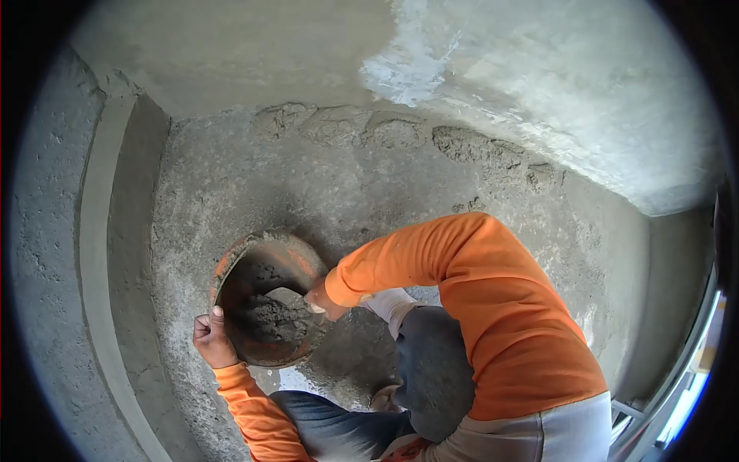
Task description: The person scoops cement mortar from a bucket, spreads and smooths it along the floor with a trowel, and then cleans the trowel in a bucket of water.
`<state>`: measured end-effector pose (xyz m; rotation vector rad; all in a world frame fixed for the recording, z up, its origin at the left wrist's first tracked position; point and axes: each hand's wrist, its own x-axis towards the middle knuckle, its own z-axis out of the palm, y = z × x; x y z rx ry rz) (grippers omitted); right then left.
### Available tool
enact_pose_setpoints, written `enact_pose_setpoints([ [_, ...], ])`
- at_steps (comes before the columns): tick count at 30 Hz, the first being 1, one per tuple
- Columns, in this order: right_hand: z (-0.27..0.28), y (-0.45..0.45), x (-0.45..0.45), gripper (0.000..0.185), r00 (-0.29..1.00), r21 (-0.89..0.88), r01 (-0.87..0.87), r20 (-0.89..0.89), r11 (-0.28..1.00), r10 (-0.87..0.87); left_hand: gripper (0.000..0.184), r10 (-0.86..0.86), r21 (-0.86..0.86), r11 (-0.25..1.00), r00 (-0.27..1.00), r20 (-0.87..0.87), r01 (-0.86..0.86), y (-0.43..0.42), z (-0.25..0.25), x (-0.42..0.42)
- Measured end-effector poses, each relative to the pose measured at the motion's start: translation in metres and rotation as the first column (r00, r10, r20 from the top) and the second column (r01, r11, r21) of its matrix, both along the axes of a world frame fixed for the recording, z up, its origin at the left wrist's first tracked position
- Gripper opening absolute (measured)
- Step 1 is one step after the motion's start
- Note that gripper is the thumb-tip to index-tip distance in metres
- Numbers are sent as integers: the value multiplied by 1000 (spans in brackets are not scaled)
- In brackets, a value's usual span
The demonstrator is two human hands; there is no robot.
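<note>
An orange, mortar-caked bucket [221,271] is tilted on the floor, its mouth facing me. Wet grey mortar [273,319] lies inside it. My left hand [215,339] grips the rim at the left, thumb on top. Inside the mouth at the right, my right hand [326,300] is closed on a trowel, whose handle is mostly hidden by the fingers. The trowel's metal blade [286,295] shows in part above the mortar, and the rest of it is buried or out of sight.
Lumps of mortar [396,131] line the foot of the back wall [254,54]. At the left runs a concrete ledge [100,223]. My bent knees and feet are close to the bucket, on the rough floor [200,200]. A bright frame [693,369] stands far right.
</note>
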<state>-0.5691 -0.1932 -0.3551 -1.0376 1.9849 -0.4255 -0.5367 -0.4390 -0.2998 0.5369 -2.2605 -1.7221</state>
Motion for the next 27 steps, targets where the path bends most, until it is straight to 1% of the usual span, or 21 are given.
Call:
enact_pose_setpoints([
  [1, 8, -4, 3, 42, 998, 36, 18, 61, 999, -20, 37, -27, 7, 1000, 1000, -14, 27, -3, 0, 1],
  [2, 17, -3, 8, 50, 965, 51, 113, 233, 992, -122, 37, 1, -1, 1000, 1000, 8, -1, -4, 0, 1],
  [3, 27, -2, 14, 59, 889, 79, 206, 401, 975, -220, 38, 28, -8, 1000, 999, 37, -27, -3, -1, 0],
  [4, 34, -3, 16, 68, 774, 93, 206, 594, 974, -220, 38, 3, 6, 1000, 999, 33, -3, -5, -2, -2],
  [5, 44, -1, 25, 65, 685, 14, 387, 665, 922, -298, 38, 52, 48, 997, 998, 45, -55, -7, -2, -5],
  [6, 43, 2, 28, 65, 676, 25, 400, 667, 916, -313, 38, 107, 86, 990, 992, 67, -112, -6, 0, -4],
  [7, 40, 0, 29, 61, 590, 3, 465, 744, 885, -313, 40, 81, 217, 972, 995, 58, -92, -3, 0, -6],
  [8, 38, -2, 29, 57, 503, -15, 533, 810, 846, -302, 40, 64, 224, 972, 996, 59, -76, 0, 2, -8],
  [9, 34, 1, 29, 43, 480, -23, 555, 826, 832, -297, 49, 147, 35, 988, 983, 111, -152, 1, 5, -10],
  [10, 33, 5, 31, 43, 473, -20, 576, 823, 817, -314, 61, 231, -158, 965, 963, 137, -209, 1, 4, -15],
  [11, 33, 12, 34, 38, 443, -42, 607, 847, 794, -294, 77, 197, -137, 976, 953, 230, -169, -11, -11, -19],
  [12, 33, 19, 39, 33, 413, -64, 637, 870, 768, -270, 77, 171, -126, 981, 959, 227, -145, -3, -7, -22],
  [14, 35, 40, 48, 33, 375, -63, 706, 878, 705, -297, 76, 218, -259, 954, 943, 250, -152, 13, 7, -25],
  [16, 46, 71, 57, 32, 428, -129, 777, 827, 616, -366, 77, 203, -186, 968, 957, 206, -165, 17, 3, -26],
  [18, 60, 108, 72, 33, 362, -143, 872, 831, 468, -421, 76, 246, -214, 957, 942, 229, -198, 23, 9, -29],
  [19, 72, 129, 82, 32, 284, -99, 918, 840, 383, -463, 75, 242, -228, 953, 955, 170, -201, -4, -24, -40],
  [22, 80, 199, 109, 29, 112, -54, 990, 856, 129, -505, 74, 206, -118, 976, 954, 220, -184, 18, 3, -30],
  [23, 93, 220, 120, 22, 71, -50, 997, 835, 54, -546, 74, 199, -111, 978, 956, 214, -179, 19, 6, -30],
  [24, 105, 243, 133, 14, 31, -51, 999, 811, -18, -585, 74, 177, -155, 977, 963, 205, -147, 16, 5, -29],
  [26, 105, 296, 156, 12, -82, -27, 986, 790, -167, -608, 74, 163, -191, 974, 967, 194, -125, 11, -2, -32],
  [27, 98, 326, 169, 13, -100, -42, 976, 784, -213, -612, 75, 181, -223, 966, 959, 218, -132, 9, -5, -34],
])
